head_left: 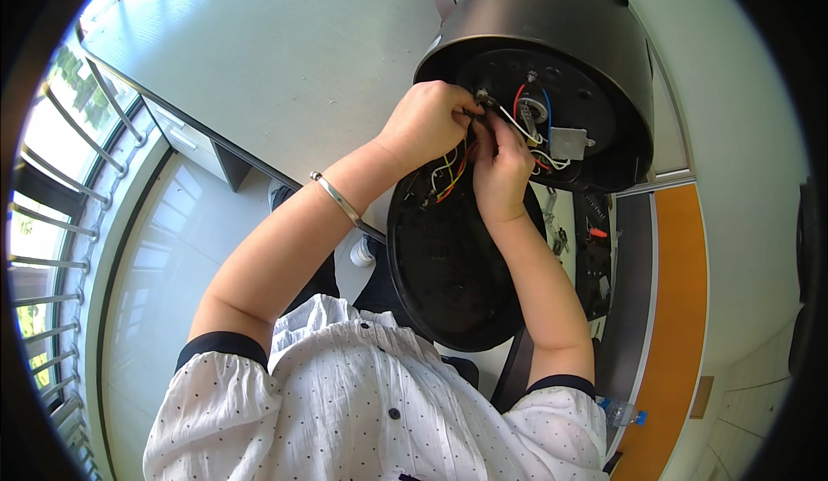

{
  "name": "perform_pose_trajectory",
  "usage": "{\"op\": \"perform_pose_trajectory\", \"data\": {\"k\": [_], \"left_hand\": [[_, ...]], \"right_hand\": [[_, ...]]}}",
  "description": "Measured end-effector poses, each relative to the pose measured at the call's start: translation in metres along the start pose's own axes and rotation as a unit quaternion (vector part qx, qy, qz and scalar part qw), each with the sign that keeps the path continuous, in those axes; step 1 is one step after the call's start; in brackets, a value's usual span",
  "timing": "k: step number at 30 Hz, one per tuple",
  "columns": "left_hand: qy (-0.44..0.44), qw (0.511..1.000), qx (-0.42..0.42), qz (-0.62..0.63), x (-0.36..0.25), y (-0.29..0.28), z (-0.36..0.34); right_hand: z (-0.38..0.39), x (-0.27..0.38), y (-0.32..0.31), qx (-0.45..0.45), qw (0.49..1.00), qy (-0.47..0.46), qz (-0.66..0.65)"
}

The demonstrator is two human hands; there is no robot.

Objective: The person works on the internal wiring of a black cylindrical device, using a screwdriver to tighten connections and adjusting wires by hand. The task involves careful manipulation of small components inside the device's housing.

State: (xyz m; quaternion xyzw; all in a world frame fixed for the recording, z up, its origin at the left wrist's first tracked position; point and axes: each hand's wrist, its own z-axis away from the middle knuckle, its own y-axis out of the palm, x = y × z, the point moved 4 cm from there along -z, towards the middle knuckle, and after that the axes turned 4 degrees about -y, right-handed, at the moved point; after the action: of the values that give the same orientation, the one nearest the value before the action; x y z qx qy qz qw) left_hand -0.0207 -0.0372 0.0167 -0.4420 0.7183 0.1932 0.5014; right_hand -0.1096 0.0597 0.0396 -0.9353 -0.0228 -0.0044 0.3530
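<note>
An electric cooker body [552,15] lies on its side at the table's right end, its open underside toward me. Inside are red, blue and white wires [509,117], a round metal part and a pale square block [567,144]. My left hand [427,123] pinches something small and dark at the opening's left edge. Against it, my right hand [503,170] has its fingers closed on a wire; the exact grip is partly hidden. Below them hangs the round black base cover [457,265], with yellow, red and white wires [447,183] running up toward my hands.
A pale table [285,58] spreads to the left. Right of the cover lies a dark tray [593,265] with small parts and an orange-red piece. A plastic bottle [621,413] is by my right elbow. Window railings [65,188] run along the far left.
</note>
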Motion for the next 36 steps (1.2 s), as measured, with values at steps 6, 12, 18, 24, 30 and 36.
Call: {"op": "perform_pose_trajectory", "data": {"k": [6,12,18,24,30,36], "left_hand": [[-0.005,1.000,0.001,0.011,0.003,0.002,0.001],[-0.005,1.000,-0.010,0.025,0.005,0.005,0.001],[0.000,1.000,-0.012,0.027,0.003,0.002,0.002],[0.024,0.999,-0.016,-0.026,-0.005,0.000,0.006],[0.034,0.996,-0.042,-0.066,-0.007,-0.001,0.009],[0.010,0.998,-0.036,-0.052,-0.006,-0.004,0.005]], "right_hand": [[0.004,-0.014,0.007,0.034,0.993,0.091,-0.064],[0.003,-0.015,0.007,0.023,0.987,0.124,-0.098],[0.003,-0.015,0.007,0.018,0.986,0.130,-0.105],[0.004,-0.016,0.007,0.015,0.981,0.144,-0.126],[0.005,-0.018,0.007,0.011,0.981,0.144,-0.127],[0.000,-0.006,0.004,0.040,0.893,0.318,-0.315]]}}
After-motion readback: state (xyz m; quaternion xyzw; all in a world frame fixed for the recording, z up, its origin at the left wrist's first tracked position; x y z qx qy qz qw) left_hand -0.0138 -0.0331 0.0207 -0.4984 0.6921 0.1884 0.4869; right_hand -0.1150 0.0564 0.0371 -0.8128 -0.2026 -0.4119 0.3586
